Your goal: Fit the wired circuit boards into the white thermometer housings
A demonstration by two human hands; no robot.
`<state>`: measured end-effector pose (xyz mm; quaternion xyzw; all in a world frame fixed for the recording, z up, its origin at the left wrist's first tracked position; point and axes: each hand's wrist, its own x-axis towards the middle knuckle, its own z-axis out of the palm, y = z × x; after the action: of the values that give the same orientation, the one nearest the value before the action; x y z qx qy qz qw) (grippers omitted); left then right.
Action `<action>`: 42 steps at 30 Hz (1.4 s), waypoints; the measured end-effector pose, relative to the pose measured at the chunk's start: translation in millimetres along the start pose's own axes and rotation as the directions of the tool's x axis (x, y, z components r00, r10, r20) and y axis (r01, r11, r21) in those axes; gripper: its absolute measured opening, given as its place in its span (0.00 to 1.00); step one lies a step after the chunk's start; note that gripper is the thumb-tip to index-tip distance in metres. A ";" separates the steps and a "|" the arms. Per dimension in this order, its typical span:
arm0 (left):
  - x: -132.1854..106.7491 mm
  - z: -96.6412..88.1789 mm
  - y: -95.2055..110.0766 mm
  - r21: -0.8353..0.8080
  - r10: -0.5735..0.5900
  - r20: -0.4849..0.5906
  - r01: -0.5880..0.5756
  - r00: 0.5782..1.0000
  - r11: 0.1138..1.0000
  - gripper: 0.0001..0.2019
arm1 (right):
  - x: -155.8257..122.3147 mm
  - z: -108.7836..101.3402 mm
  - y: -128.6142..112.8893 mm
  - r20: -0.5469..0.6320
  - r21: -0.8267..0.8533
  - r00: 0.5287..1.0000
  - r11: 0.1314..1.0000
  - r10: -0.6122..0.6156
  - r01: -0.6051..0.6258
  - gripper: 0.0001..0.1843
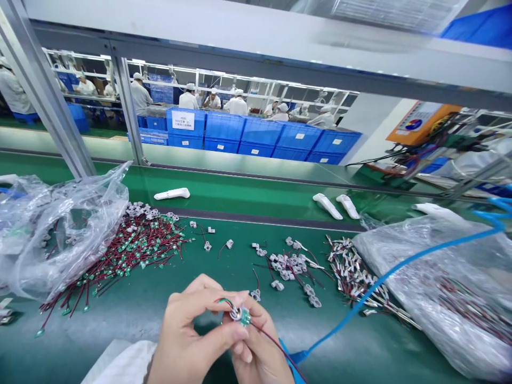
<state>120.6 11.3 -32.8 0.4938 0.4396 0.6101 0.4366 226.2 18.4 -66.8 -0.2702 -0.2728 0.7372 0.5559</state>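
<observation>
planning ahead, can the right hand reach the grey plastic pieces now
Probably: the grey pieces lie close ahead, the blue cord off to the side, though the right hand holds a green board.

A factory assembly floor, this: white-coated, capped people (236, 104) in the upper part of the frame, labelled blue bins (260, 131) stacked before them, heaped wired parts (144, 242) on the green desk (132, 317) nearest me.

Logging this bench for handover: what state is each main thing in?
Left hand: pinching
Right hand: pinching
Small green circuit board: held, wired
Thin red wires with green tips: heaped
Grey plastic ringed pieces: loosely clustered
White curved plastic handles: lying down
Clear plastic left bag: crumpled
Clear plastic right bag: crumpled, contents showing through
</observation>
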 end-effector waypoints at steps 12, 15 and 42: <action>-1.8 -3.5 -7.4 -0.464 -0.319 0.100 0.328 0.942 0.823 0.03 | -3.2 0.6 -9.8 0.113 -0.358 0.933 0.862 -0.342 0.359 0.08; -2.2 -3.1 -6.9 -0.549 -0.405 0.096 0.388 0.909 0.741 0.06 | -5.1 3.7 -12.5 0.247 -0.594 0.808 0.576 -0.535 0.562 0.14; -9.0 -11.9 -2.1 0.367 0.278 0.128 -0.306 0.952 0.878 0.18 | 0.5 -4.5 -11.3 0.385 -0.630 0.743 0.433 -0.547 0.645 0.18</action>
<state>110.3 1.9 -38.3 0.6517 0.4547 0.5532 0.2501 236.8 22.0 -62.1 -0.3084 -0.6538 0.3339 0.6050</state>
